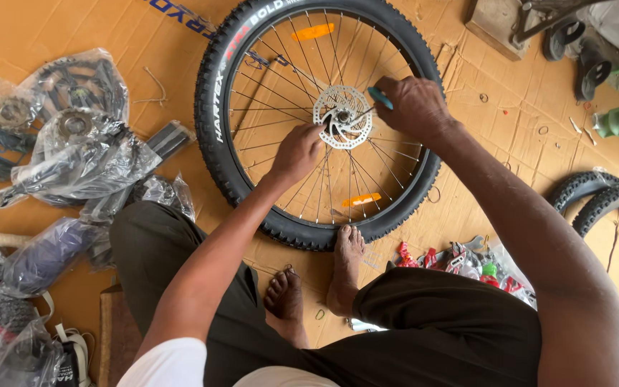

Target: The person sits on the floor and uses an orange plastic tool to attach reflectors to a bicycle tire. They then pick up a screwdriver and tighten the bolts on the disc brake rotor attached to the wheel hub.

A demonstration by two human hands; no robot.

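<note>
While the black knobby-tyred spoked bicycle wheel lies on cardboard, our left hand steadies its silver brake disc; our right hand grips a teal-handled screwdriver, bolts seemingly unfinished.

A knobby-tyred bicycle wheel lay flat on cardboard, its silver disc rotor between the hands, a blue-handled screwdriver in the right hand's grip angled onto it.
</note>
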